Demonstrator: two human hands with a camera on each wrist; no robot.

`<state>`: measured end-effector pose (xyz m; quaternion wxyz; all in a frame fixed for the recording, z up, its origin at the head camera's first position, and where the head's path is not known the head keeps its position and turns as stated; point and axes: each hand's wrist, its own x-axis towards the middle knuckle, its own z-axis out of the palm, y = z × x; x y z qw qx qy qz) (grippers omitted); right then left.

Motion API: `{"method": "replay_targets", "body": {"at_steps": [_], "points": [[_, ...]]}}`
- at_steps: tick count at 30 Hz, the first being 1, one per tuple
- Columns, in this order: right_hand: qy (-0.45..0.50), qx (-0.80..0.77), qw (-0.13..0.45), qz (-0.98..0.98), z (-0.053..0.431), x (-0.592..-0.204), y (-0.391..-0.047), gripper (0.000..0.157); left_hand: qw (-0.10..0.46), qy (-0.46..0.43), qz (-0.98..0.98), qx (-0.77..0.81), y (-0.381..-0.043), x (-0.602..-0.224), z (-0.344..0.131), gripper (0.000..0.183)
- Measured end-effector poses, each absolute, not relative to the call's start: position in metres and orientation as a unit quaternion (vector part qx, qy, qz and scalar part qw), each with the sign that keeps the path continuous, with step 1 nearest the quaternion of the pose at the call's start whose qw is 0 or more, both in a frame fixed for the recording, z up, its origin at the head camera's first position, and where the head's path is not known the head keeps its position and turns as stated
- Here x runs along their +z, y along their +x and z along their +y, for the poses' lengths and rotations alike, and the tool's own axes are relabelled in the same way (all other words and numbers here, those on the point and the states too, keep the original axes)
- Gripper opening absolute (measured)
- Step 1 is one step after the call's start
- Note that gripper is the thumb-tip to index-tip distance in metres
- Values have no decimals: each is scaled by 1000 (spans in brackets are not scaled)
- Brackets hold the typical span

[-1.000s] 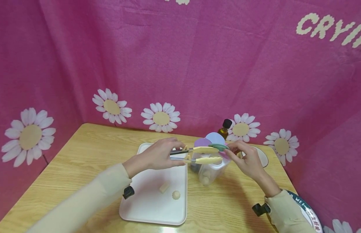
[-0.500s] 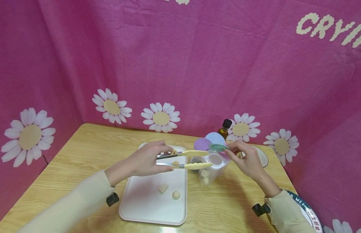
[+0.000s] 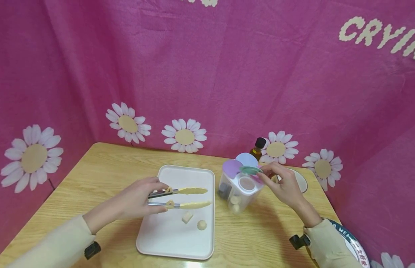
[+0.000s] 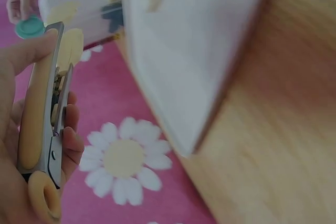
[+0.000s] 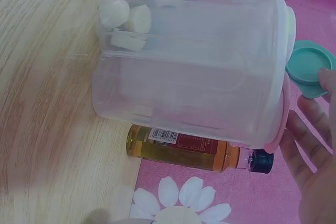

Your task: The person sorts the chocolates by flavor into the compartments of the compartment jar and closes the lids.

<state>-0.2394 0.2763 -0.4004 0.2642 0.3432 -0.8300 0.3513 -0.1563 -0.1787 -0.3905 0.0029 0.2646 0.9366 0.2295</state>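
My left hand point(image 3: 138, 199) holds a pair of metal tongs point(image 3: 193, 191) with pale yellow tips over the white tray point(image 3: 170, 243). The tong arms stand apart, and I see nothing between the tips. Two pale pieces lie on the tray: a block point(image 3: 187, 217) and a rounded one point(image 3: 202, 225). My right hand point(image 3: 283, 182) pinches the raised green lid point(image 3: 250, 170) of a clear divided container point(image 3: 247, 201). Below that lid, a round opening is uncovered. Several pale pieces point(image 5: 114, 12) sit in the bottom of one compartment in the right wrist view.
Purple point(image 3: 232, 168) and blue point(image 3: 246, 159) lids cover other compartments; a pink one shows beside the right fingers. A dark-capped bottle point(image 5: 184, 148) stands behind the container. A white round item point(image 3: 300, 180) lies beyond the right hand, and a printed round object point(image 3: 351, 238) sits lower right.
My left hand has drawn the tongs left and toward me, from above the container to over the tray. The right hand stays at the green lid.
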Motion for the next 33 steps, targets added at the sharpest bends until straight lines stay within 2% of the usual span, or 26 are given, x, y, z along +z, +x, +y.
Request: {"method": "replay_targets", "body": {"at_steps": [11, 18, 33], "points": [[339, 347, 265, -833, 277, -401, -239, 28, 36, 242, 941, 233, -141, -419, -205, 51], [342, 353, 266, -830, 276, -401, -238, 28, 21, 258, 938, 228, -137, -435, -211, 53], [345, 357, 277, -823, 273, -401, -237, 33, 34, 253, 936, 241, -133, -447, -213, 51]]}}
